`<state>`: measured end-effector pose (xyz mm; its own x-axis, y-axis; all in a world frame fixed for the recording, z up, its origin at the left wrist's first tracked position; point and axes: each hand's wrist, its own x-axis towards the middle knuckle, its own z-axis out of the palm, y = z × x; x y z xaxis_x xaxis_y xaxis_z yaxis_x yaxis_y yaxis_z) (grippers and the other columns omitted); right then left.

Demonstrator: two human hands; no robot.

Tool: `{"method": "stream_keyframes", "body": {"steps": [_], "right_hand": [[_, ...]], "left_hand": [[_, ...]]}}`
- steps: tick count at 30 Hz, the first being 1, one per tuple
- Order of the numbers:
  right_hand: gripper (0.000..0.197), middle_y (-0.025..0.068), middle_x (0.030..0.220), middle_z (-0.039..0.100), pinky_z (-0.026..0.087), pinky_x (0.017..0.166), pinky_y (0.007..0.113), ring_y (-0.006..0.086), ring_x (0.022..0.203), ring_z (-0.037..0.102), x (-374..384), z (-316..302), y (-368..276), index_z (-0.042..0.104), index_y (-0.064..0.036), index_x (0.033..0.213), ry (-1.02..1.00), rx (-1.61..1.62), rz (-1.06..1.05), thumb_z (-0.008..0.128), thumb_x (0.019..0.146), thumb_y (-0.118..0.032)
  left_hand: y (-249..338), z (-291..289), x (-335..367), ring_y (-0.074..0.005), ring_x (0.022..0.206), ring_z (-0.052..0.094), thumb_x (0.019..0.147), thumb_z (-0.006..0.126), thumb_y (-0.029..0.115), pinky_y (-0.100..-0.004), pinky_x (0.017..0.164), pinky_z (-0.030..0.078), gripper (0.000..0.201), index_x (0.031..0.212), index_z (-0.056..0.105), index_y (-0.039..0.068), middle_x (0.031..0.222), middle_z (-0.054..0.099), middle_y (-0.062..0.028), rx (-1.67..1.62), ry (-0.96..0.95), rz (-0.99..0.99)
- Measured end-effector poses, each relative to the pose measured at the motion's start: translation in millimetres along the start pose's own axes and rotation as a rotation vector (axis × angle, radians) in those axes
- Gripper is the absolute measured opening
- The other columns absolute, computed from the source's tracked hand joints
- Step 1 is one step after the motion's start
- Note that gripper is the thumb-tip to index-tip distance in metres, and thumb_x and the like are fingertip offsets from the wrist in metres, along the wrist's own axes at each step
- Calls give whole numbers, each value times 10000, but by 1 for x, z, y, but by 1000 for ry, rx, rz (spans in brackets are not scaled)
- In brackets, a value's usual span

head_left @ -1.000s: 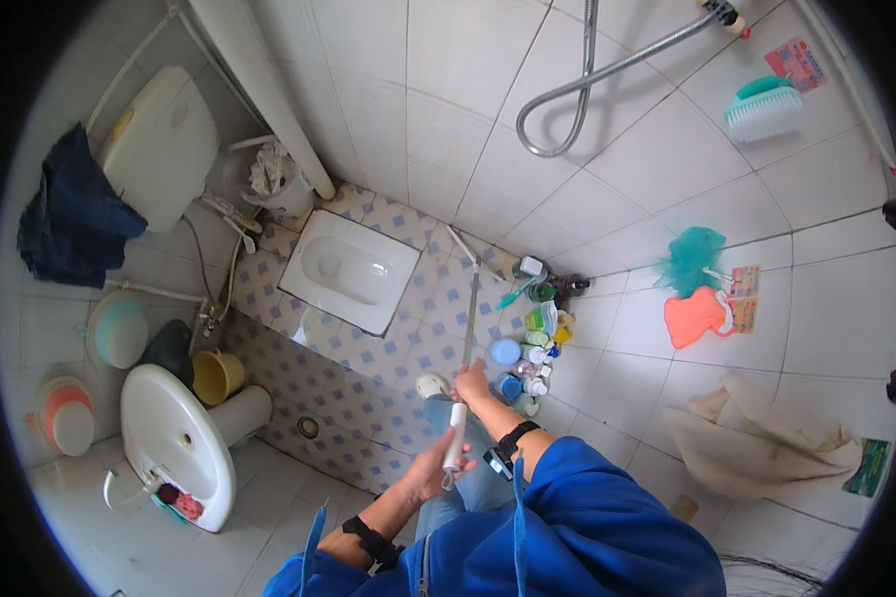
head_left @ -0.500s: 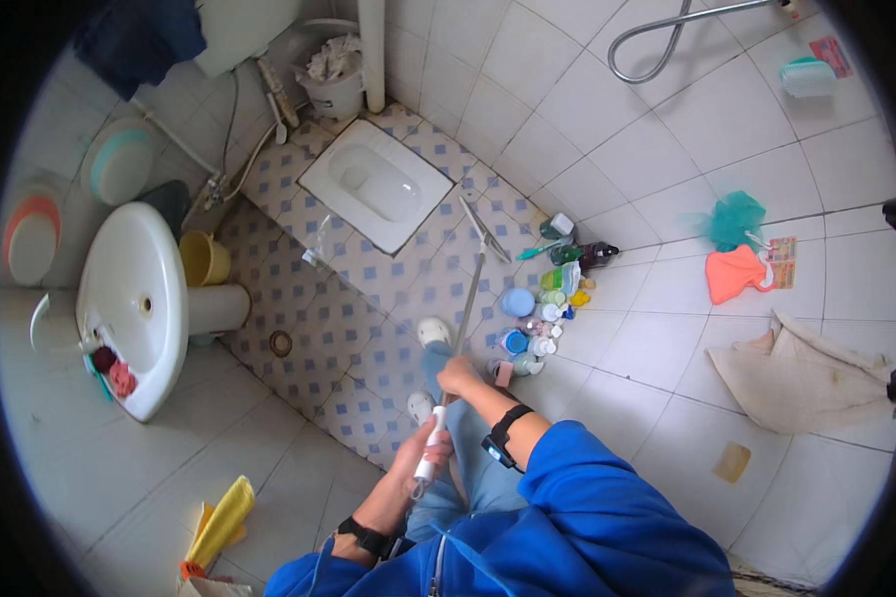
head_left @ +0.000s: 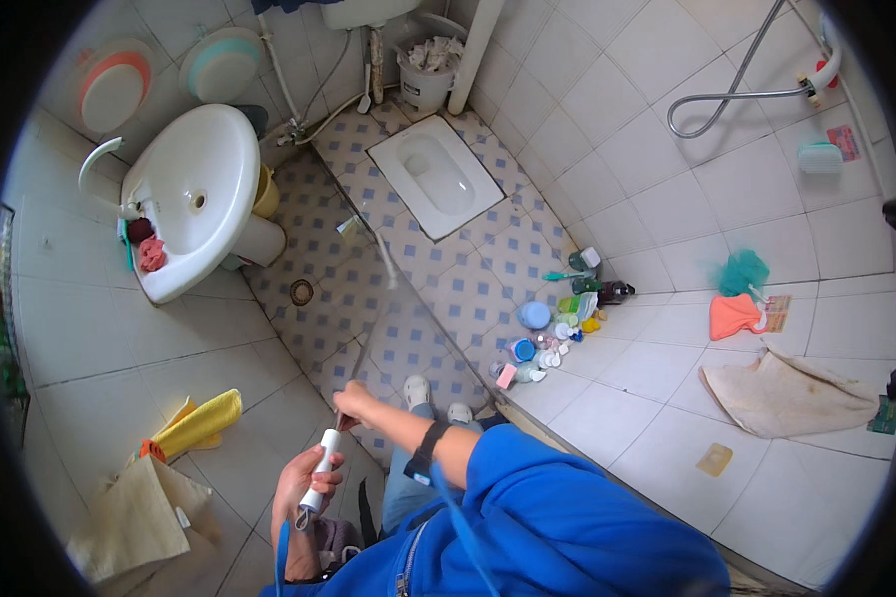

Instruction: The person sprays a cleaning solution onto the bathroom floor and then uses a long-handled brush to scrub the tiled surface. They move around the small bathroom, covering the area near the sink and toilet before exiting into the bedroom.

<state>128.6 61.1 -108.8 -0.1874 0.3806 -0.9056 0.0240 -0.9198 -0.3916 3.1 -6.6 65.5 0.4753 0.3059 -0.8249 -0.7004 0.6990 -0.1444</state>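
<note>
A long-poled floor squeegee with a white grip slants away from me over the tiled floor. My left hand is closed around the white grip at its near end. Farther up, my right hand is wrapped round the thin pole. Beyond it the pole and head are smeared by motion, so how the blade meets the floor cannot be made out. My white shoes stand just right of the pole.
A squat toilet is set in the floor ahead. Left stand a washbasin and a floor drain. Several bottles and tubs line the right wall. A waste bucket fills the far corner. Cloths hang at left.
Both hands and the squeegee have swung left, and its head has moved from beside the bottles toward the floor's middle. My view and feet have shifted too; the hands keep their hold.
</note>
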Motion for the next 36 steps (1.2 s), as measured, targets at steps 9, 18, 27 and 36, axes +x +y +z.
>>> {"method": "stream_keyframes", "body": {"steps": [9, 18, 27, 36], "right_hand": [[302, 204, 660, 649, 568, 638, 442, 310, 622, 693, -33, -64, 32, 634, 98, 717, 211, -155, -340, 567, 849, -166], [299, 196, 670, 674, 572, 559, 422, 329, 605, 695, 0, -232, 76, 652, 63, 703, 506, -81, -310, 581, 854, -186], [327, 173, 602, 640, 505, 408, 387, 304, 485, 659, 2, -338, 74, 631, 70, 680, 539, 64, -220, 590, 876, -189], [324, 198, 623, 643, 513, 437, 400, 311, 496, 655, -15, -338, 80, 623, 108, 766, 666, 31, -156, 609, 863, -201]], "left_hand": [[-57, 6, 11, -84, 582, 414, 1023, 468, 214, -197, 464, 403, 359, 1363, 367, 154, 955, 489, -90, 137, -115, -34], [-118, 46, 148, -60, 528, 363, 1047, 422, 293, -156, 408, 334, 340, 1325, 337, 117, 849, 478, -61, 462, -95, -226], [-164, 80, 244, -50, 543, 360, 1035, 442, 297, -147, 414, 327, 294, 1250, 349, 119, 854, 470, -46, 471, -65, -340], [-154, 88, 244, -39, 523, 349, 1043, 437, 295, -141, 381, 316, 291, 1258, 344, 123, 832, 450, -40, 359, -96, -491]]}}
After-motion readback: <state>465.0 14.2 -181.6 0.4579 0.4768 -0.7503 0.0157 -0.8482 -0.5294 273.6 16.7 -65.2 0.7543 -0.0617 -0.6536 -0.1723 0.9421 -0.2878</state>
